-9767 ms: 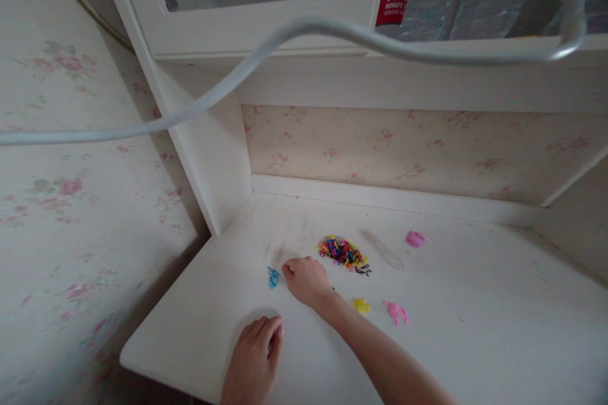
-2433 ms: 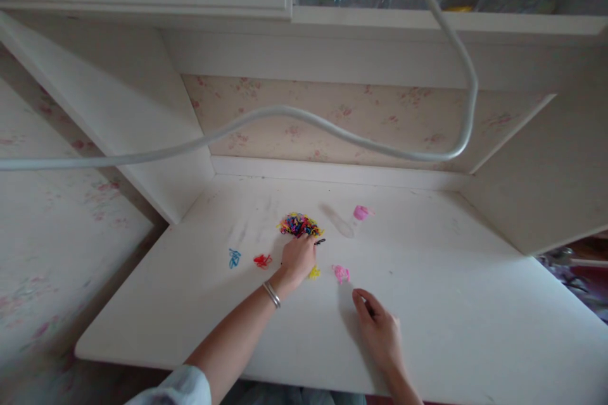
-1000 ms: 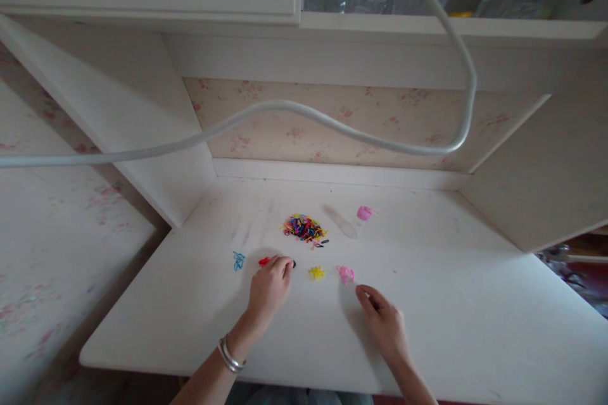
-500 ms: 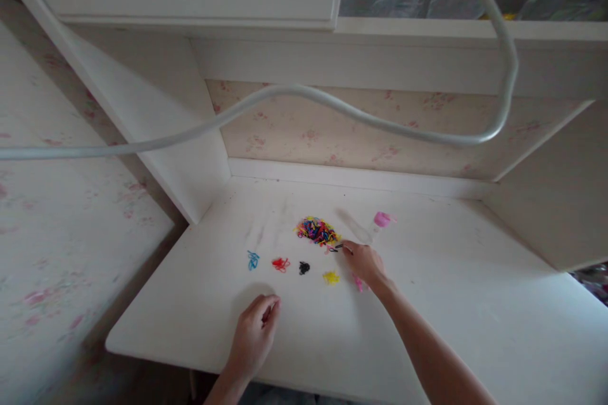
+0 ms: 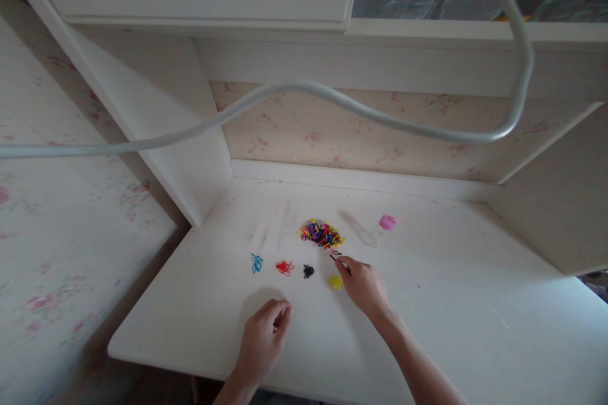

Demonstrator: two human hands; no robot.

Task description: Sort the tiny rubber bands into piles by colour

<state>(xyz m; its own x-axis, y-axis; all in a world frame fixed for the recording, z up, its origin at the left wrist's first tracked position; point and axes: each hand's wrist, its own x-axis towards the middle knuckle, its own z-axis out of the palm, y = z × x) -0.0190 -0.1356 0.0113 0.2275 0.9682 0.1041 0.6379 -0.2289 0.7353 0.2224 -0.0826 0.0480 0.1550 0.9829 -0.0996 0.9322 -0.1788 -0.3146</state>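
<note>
My right hand [image 5: 365, 288] pinches a small black rubber band [image 5: 337, 254] between thumb and forefinger, just in front of the mixed heap of coloured rubber bands [image 5: 321, 233]. Close under its fingertips is a small yellow pile [image 5: 335, 282]. My left hand [image 5: 264, 336] is closed near the front of the table, thumb against fingers; whatever it may hold cannot be made out. Farther forward lie a blue pile [image 5: 256, 263], a red pile [image 5: 284, 267] and a black pile [image 5: 308, 271] of bands in a row.
A clear container with a pink cap [image 5: 387, 222] lies behind my right hand on the white table [image 5: 456, 304]. A thick white cable [image 5: 304, 86] crosses the view above. Overhead is a shelf [image 5: 427, 26] with plastic-wrapped bottles.
My right hand has drawn back from the heap toward me with the black band, now covering the pink pile. My left hand stays closed, slightly farther right in view. The camera has shifted slightly.
</note>
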